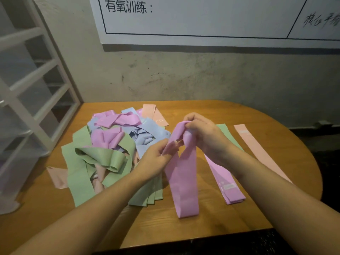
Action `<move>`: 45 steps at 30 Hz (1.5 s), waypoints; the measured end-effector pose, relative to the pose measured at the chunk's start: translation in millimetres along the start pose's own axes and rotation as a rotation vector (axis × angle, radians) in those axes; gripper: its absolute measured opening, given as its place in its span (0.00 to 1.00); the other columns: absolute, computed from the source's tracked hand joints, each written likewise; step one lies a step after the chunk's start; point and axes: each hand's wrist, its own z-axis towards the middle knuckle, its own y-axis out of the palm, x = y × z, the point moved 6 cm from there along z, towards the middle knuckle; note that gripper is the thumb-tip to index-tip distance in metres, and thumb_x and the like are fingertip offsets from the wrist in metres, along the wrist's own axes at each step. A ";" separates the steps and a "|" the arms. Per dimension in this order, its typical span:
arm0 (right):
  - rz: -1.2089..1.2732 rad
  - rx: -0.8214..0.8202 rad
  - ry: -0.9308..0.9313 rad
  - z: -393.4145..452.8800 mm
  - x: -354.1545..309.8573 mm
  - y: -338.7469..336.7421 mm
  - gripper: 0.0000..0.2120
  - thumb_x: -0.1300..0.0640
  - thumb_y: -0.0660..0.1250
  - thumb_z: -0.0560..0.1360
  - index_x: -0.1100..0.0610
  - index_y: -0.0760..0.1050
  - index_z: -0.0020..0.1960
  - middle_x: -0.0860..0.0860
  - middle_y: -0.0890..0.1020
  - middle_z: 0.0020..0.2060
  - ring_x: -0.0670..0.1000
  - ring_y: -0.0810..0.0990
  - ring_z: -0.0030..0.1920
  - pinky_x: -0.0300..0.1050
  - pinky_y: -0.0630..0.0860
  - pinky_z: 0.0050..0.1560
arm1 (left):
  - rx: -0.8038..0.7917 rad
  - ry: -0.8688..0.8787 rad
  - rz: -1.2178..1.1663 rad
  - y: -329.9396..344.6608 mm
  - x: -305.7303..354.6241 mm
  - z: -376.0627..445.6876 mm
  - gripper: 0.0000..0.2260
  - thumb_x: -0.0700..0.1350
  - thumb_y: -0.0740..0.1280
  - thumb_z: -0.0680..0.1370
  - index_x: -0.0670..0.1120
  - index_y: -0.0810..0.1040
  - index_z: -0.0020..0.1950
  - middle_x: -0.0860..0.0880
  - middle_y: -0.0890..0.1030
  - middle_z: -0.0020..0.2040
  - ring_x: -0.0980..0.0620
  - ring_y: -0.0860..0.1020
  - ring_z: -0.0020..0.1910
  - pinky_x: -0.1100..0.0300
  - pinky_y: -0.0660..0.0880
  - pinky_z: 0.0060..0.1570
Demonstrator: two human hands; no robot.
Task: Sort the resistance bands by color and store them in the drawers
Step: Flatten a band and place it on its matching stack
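Both hands pinch one purple band (pixel 184 181): right hand (pixel 204 133) at its top, left hand (pixel 156 157) lower, above the desk (pixel 230 218).

A single head-worn wide-angle camera looks forward and down from above the near edge of a wooden table (pixel 230 214), close enough that both forearms enter from the bottom corners. It faces a grey wall (pixel 202 74) carrying a whiteboard (pixel 202 19), with a drawer unit (pixel 27 92) bowed at the left edge.
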 end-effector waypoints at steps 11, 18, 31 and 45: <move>0.409 0.039 0.255 -14.7 13.6 -31.8 0.15 0.58 0.56 0.78 0.55 0.72 0.34 0.50 0.69 0.32 0.43 0.56 0.21 0.35 0.49 0.21 | -0.074 -0.154 -0.250 -20.2 -15.2 -28.2 0.09 0.45 0.65 0.82 0.41 0.77 0.58 0.48 0.75 0.34 0.50 0.74 0.35 0.64 0.73 0.38; 0.436 0.022 0.360 -24.1 24.6 -42.6 0.10 0.52 0.61 0.77 0.56 0.74 0.40 0.49 0.66 0.29 0.44 0.53 0.22 0.36 0.47 0.23 | 0.038 -0.307 -0.546 -42.9 -28.4 -33.2 0.16 0.53 0.70 0.69 0.48 0.80 0.54 0.48 0.71 0.38 0.51 0.65 0.31 0.57 0.59 0.34; -0.269 -0.108 0.647 -49.9 62.1 -31.1 0.16 0.46 0.73 0.74 0.53 0.85 0.57 0.53 0.85 0.43 0.46 0.76 0.29 0.39 0.70 0.27 | 0.070 -0.287 -0.857 -50.1 -6.7 -33.9 0.18 0.45 0.65 0.69 0.46 0.83 0.56 0.45 0.75 0.45 0.52 0.65 0.33 0.59 0.59 0.32; -0.245 -0.175 0.242 -31.7 49.0 14.4 0.19 0.38 0.70 0.74 0.47 0.77 0.58 0.46 0.84 0.56 0.46 0.82 0.59 0.52 0.77 0.64 | -0.202 -0.111 -0.384 -21.3 33.7 -25.3 0.30 0.36 0.60 0.70 0.57 0.70 0.69 0.46 0.68 0.44 0.45 0.63 0.38 0.61 0.65 0.34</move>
